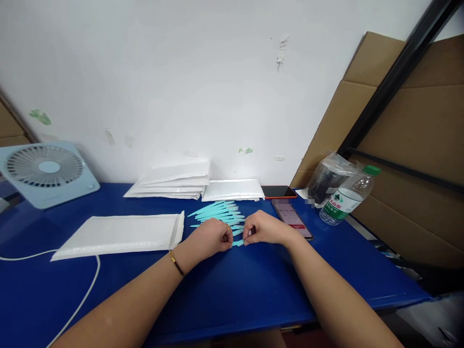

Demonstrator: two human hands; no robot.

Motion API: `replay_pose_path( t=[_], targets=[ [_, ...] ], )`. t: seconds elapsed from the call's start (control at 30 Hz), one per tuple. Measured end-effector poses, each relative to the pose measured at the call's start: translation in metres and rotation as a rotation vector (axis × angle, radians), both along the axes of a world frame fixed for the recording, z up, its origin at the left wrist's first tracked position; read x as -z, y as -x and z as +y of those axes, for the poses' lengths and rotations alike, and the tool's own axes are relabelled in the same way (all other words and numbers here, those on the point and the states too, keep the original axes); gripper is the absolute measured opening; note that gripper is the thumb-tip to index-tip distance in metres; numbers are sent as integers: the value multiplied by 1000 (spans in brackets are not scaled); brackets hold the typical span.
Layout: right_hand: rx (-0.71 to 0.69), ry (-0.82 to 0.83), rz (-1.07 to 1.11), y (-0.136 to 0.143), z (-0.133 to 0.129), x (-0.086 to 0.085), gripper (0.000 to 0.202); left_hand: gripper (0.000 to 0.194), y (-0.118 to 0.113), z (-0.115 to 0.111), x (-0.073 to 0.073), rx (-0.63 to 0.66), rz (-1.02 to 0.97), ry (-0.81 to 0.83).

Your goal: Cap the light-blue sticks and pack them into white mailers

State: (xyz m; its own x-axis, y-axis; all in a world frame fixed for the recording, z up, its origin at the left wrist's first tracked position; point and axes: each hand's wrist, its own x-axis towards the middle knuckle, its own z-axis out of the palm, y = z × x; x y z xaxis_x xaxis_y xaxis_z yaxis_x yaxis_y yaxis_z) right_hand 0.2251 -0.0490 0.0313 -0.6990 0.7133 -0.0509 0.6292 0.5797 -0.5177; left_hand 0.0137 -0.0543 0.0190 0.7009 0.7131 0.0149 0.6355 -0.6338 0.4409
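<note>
My left hand (216, 236), with a ring and a bracelet, is closed in a pinch on one end of a slim turquoise stick (238, 243). The other end is pinched by my right hand (264, 228). Most of the stick is hidden behind my fingers, and its exact kind cannot be made out. Just beyond my hands, several similar turquoise sticks (213, 211) lie fanned out in a row on the blue table (232, 295). They taper to a point on the left and have paler ends on the right.
White padded envelopes lie at left (119, 234), in a stack (170, 181) and by the wall (232, 189). Two phones (281, 192) (293, 220), a water bottle (342, 200) and a bagged dark object (326, 181) are right. A fan (49, 169) and white cable (90, 285) are left.
</note>
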Motion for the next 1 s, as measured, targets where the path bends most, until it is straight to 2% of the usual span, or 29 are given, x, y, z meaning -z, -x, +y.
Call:
replay_pose_path(
  t=[0.03,0.07,0.2,0.3,0.37,0.43,0.6,0.67,0.73,0.83,1.0],
  targets=[
    [10,-23,-2,0,1,0,19,12,1,2,0,-41,3,-33],
    [25,-57,-1,0,1,0,20,24,4,4,1,-100,-3,-79],
    [104,-230,29,-1,1,-2,45,100,16,16,6,-371,12,-221],
    [128,-223,34,-2,2,-2,56,118,21,27,14,-416,64,-194],
    [136,-173,28,-3,3,1,55,117,20,32,18,-362,58,-164],
    [155,-163,38,-3,5,4,57,107,18,34,19,-291,29,-126],
    [253,-280,-4,-4,9,12,92,68,12,23,14,-126,-83,-99],
    [227,-263,-45,-2,9,14,81,55,9,17,11,-80,-96,-113],
    [165,-265,-58,2,9,14,57,46,5,12,9,-65,-77,-144],
    [126,-325,-106,12,6,14,33,33,-3,7,8,-102,33,-212],
    [132,-393,-361,31,-1,14,25,25,-12,1,9,-213,263,-261]
  ],
)
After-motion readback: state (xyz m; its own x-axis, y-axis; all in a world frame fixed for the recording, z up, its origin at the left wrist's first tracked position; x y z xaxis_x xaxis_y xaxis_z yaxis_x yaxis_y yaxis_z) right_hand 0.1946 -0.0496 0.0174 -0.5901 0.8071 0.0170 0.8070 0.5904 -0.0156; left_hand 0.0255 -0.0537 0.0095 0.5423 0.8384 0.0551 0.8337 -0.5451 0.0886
